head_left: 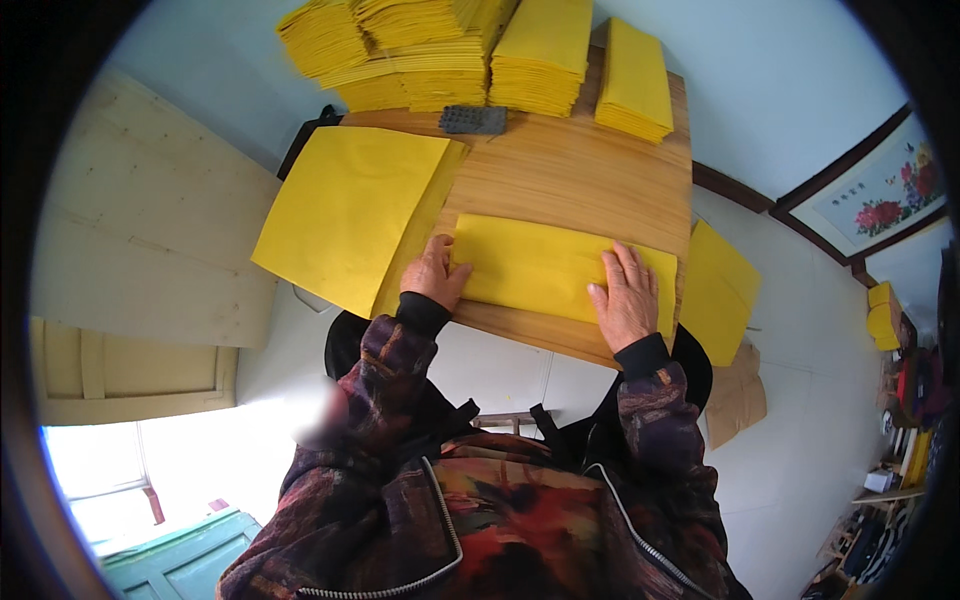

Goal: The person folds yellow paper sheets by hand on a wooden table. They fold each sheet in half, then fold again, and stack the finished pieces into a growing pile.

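Observation:
A long folded yellow paper sheet point(535, 262) lies flat along the near edge of the wooden table. My right hand point(628, 295) rests on its right part, fingers stretched forward and thumb spread to the left. At the sheet's left end is my left hand point(435, 274), its thumb apart from the slightly bent fingers, touching the end of the sheet. Just left of that hand stands a pile of large yellow sheets point(350, 210), partly overhanging the table's left side. Neither hand grips anything that I can see.
Stacks of folded yellow paper point(540, 55) line the table's far edge, with a smaller stack point(635, 85) at far right. A dark grey textured block point(473, 120) lies before them. Beyond the table's right edge are a yellow sheet point(718, 292) and brown paper point(737, 397).

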A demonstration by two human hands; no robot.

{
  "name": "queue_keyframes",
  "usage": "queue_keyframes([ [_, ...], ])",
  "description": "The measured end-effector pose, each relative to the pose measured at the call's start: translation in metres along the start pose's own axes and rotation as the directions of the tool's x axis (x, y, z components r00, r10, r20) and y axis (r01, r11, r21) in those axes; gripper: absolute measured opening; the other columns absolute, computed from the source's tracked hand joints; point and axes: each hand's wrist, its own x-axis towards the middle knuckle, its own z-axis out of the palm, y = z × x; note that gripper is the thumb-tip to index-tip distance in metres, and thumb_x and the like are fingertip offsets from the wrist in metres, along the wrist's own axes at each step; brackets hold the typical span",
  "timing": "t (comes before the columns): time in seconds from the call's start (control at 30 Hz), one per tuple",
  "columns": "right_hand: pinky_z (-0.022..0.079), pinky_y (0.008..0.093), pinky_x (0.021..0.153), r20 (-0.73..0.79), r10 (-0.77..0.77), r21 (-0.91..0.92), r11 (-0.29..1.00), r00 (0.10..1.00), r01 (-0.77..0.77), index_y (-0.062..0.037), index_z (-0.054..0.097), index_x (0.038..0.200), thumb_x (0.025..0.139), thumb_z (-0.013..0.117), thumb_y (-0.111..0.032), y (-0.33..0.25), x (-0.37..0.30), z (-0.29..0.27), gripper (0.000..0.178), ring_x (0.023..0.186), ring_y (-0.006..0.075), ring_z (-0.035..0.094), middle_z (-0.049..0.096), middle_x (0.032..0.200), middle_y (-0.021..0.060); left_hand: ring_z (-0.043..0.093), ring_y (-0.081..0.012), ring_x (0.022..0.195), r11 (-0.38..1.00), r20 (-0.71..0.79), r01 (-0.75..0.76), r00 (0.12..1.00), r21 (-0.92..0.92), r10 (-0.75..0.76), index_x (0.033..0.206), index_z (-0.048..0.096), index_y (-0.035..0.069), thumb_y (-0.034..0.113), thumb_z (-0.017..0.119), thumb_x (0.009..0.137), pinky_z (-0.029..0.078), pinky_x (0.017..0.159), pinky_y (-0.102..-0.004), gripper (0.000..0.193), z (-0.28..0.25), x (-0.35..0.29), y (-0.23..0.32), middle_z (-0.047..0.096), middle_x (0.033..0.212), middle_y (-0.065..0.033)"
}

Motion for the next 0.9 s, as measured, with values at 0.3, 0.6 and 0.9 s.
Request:
queue_keyframes([
  [0.3,0.019,0.0512,0.111,0.031,0.026,-0.072,0.997,0.999,-0.024,-0.0076,0.041,0.134,0.086,0.061,-0.030,0.004,-0.002,0.007,0.056,0.136,0.0316,0.026,0.031,0.146,0.0077,0.048,-0.0185,0.050,0.996,-0.048,0.066,0.996,-0.060,-0.069,0.105,0.054,0.004,0.019,0.074,0.073,0.039,0.048,-0.0324,0.040,0.000,-0.002,0.006,0.046,0.055,-0.0041],
  [0.6,0.019,0.0529,0.109,-0.035,0.010,-0.060,0.998,0.999,-0.012,-0.0065,0.043,0.134,0.083,0.063,-0.032,0.006,-0.003,0.015,0.060,0.136,0.0332,0.026,0.034,0.145,0.0105,0.050,-0.0335,0.117,0.852,-0.055,-0.523,0.850,0.032,0.524,0.121,0.054,0.005,0.012,0.060,0.081,0.039,0.097,-0.0447,0.041,0.044,-0.024,0.076,0.054,0.124,-0.0152],
  [0.9,0.017,0.0495,0.112,-0.013,0.063,-0.106,0.992,0.998,-0.064,-0.0087,0.037,0.139,0.088,0.057,-0.033,0.009,-0.006,0.011,0.060,0.138,0.0291,0.024,0.028,0.149,0.0080,0.023,-0.0229,0.140,0.872,0.250,-0.351,0.928,0.340,0.276,0.142,0.033,0.008,0.040,0.055,0.088,0.018,0.114,-0.0440,0.067,0.057,-0.013,0.060,0.026,0.152,-0.0074],
])
